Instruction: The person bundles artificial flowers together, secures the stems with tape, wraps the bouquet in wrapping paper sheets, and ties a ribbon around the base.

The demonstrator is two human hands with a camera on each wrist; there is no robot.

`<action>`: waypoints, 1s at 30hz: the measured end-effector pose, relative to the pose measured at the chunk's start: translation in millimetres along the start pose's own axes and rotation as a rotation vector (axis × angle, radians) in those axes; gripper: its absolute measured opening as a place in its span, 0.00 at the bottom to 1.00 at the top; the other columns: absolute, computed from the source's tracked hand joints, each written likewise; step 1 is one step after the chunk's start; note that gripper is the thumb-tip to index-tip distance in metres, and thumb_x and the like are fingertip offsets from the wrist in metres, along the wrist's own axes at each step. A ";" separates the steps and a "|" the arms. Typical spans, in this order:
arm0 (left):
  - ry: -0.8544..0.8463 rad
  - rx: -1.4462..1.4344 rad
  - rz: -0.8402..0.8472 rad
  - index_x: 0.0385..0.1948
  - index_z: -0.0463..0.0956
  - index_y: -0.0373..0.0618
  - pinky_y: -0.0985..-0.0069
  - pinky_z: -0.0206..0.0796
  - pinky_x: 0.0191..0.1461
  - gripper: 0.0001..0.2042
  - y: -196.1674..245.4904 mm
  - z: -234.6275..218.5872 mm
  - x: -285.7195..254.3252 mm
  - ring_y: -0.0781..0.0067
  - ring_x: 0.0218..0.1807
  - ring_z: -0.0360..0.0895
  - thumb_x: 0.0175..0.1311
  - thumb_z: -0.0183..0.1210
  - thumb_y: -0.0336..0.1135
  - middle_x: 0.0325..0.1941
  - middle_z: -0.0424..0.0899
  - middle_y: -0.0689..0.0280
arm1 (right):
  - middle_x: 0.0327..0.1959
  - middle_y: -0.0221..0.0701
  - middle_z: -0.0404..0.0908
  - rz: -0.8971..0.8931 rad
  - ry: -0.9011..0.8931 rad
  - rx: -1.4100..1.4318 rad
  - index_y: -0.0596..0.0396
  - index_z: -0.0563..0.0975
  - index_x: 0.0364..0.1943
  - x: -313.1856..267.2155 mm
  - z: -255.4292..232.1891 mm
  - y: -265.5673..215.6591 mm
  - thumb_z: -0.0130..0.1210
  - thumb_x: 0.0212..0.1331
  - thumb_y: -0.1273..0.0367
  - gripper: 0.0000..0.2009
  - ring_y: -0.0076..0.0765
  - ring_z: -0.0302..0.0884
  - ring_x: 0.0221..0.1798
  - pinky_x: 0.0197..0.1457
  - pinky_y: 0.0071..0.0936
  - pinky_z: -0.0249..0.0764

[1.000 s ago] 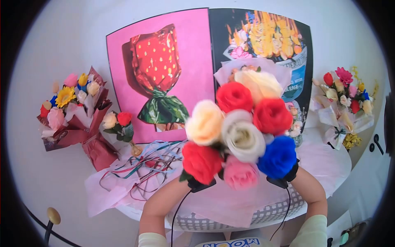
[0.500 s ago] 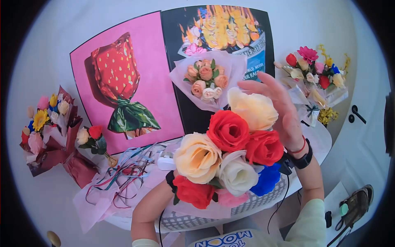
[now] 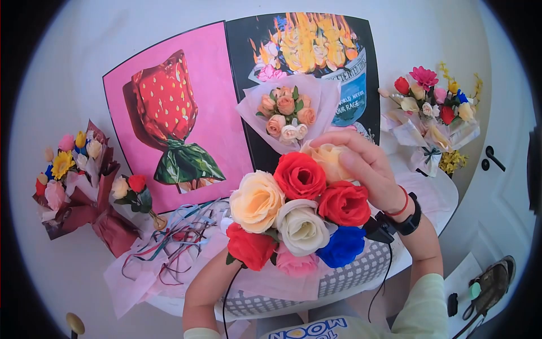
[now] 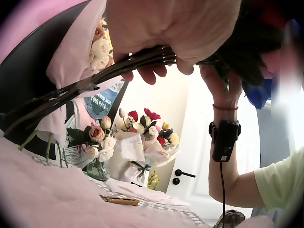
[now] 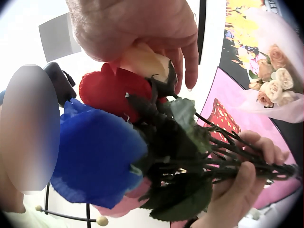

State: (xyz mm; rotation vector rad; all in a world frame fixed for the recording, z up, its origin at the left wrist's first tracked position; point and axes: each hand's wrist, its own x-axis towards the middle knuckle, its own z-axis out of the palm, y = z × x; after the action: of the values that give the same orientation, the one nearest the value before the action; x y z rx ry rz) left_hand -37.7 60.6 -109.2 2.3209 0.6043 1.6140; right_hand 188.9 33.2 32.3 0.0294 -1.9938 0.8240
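My left hand (image 4: 171, 28) grips a bundle of dark stems (image 4: 128, 64), and is hidden under the blooms in the head view. The stems belong to a bunch of artificial roses with a white rose (image 3: 302, 227) in the middle. Around it sit a blue rose (image 3: 345, 246), a pink rose (image 3: 296, 263), several red roses (image 3: 301, 175) and a cream rose (image 3: 257, 201) on the left. At the bunch's far right, my right hand (image 3: 370, 175) holds another cream rose (image 3: 327, 164), thumb on its near side and fingers curving over its far side.
Behind stand a pink picture (image 3: 220, 85) and a small peach rose bouquet (image 3: 285, 107). Ribbons (image 3: 180, 240) lie on the table's left beside a small vase (image 3: 160, 221). Wrapped bouquets stand left (image 3: 110, 226) and right (image 3: 429, 133). A brown-handled tool (image 4: 118, 200) lies on the table.
The right hand, raised beside the bunch half a second ago, has come down onto the cream rose. The bunch, held closer to the head camera earlier, is now lower.
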 end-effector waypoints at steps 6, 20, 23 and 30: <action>0.010 0.002 -0.015 0.40 0.68 0.42 0.78 0.62 0.43 0.12 -2.4 5.0 13.6 0.75 0.40 0.68 0.60 0.50 0.39 0.37 0.73 0.68 | 0.49 0.35 0.69 -0.009 0.006 -0.158 0.60 0.65 0.51 -2.8 -2.0 -0.8 0.41 0.57 0.71 0.17 0.27 0.64 0.54 0.56 0.25 0.59; 0.021 0.012 -0.030 0.40 0.68 0.41 0.78 0.62 0.44 0.12 -6.4 12.4 26.9 0.75 0.40 0.68 0.59 0.51 0.38 0.37 0.73 0.68 | 0.34 0.34 0.76 -0.072 -0.485 -0.962 0.52 0.72 0.43 23.7 -14.6 -43.4 0.58 0.39 0.71 0.20 0.41 0.73 0.34 0.35 0.28 0.68; 0.021 0.018 -0.026 0.40 0.68 0.41 0.78 0.62 0.44 0.12 -7.0 16.3 27.4 0.75 0.40 0.68 0.59 0.51 0.38 0.37 0.73 0.68 | 0.29 0.33 0.76 -0.211 -0.289 -0.853 0.52 0.73 0.39 23.7 -14.4 -31.3 0.58 0.38 0.72 0.18 0.39 0.74 0.29 0.29 0.27 0.68; 0.013 0.021 -0.031 0.40 0.68 0.41 0.78 0.62 0.44 0.12 -7.7 12.2 25.7 0.75 0.41 0.68 0.59 0.51 0.38 0.37 0.73 0.67 | 0.32 0.32 0.75 0.021 -0.257 -0.573 0.55 0.68 0.47 19.6 -12.2 -32.5 0.57 0.45 0.70 0.22 0.28 0.73 0.27 0.31 0.24 0.67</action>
State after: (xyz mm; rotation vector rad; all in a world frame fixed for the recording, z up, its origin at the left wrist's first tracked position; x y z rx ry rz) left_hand -20.1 79.8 -95.5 2.3054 0.6601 1.6178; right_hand 198.4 20.8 69.0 -0.2267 -2.4109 0.2441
